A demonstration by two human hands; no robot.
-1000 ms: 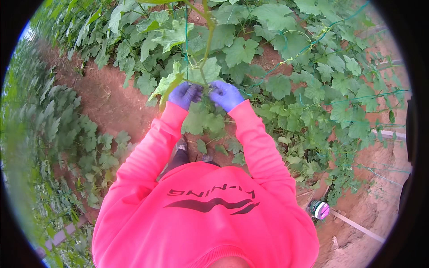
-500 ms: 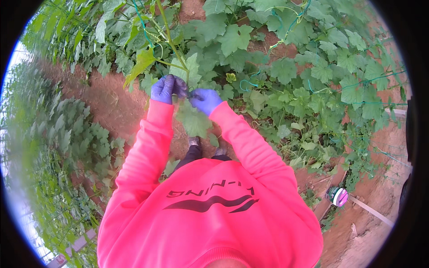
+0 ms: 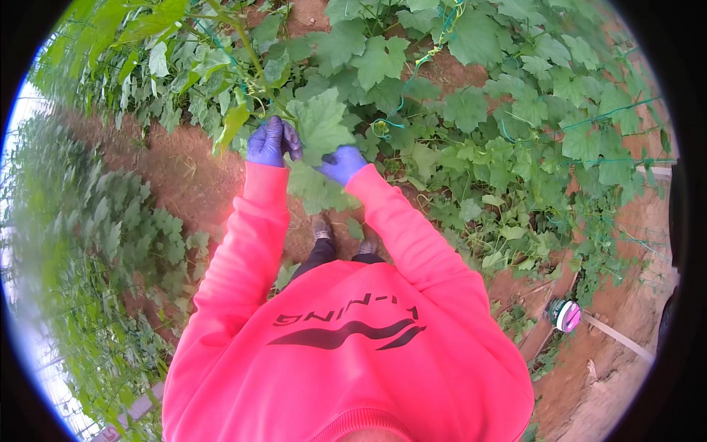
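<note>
While the long green vine stem (image 3: 251,53) slants up-left above my nearer, purple-gloved left hand (image 3: 272,144), purple-gloved right hand (image 3: 343,164) sits farther; I can't tell either grip's closure.

At lower centre, you wear a bright pink long-sleeved sweatshirt (image 3: 346,383) with a black wave-shaped chest print (image 3: 324,338); above, close-fitting purple gloves (image 3: 265,144); mid-frame, dark trousers (image 3: 319,255).

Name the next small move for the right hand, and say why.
Probably ease the right hand toward the left hand: the two are apart, the left near the vine stem, the right beside a broad leaf.
</note>
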